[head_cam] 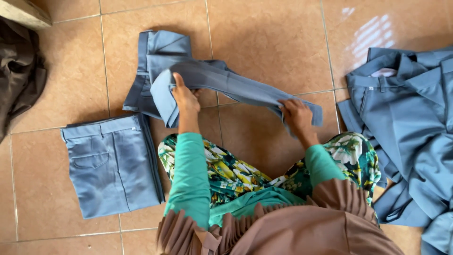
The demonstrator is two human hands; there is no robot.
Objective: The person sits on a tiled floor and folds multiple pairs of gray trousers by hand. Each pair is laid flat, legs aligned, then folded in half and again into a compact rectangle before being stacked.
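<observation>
Brown floor tiles (pixel 264 42) fill the view beneath you, and you sit on them in a flowered skirt (pixel 226 172) with green sleeves reaching forward. Your left hand (pixel 185 97) grips one end of a pair of blue-grey trousers (pixel 222 80), thumb up over the cloth where it folds back on itself. Your right hand (pixel 297 115) pinches the other end, fingers closed on the fabric near its edge. Between your hands the trousers stretch in a long band lifted just above the floor, while their far part lies flat on the tiles beyond your left hand. Beside your left knee rests a folded pair of trousers (pixel 111 165), squared up and flat, close to the piece you hold. On your right a loose heap of blue-grey clothes (pixel 410 123) spreads over the tiles. At the far left edge lies a dark brown cloth (pixel 19 71).
</observation>
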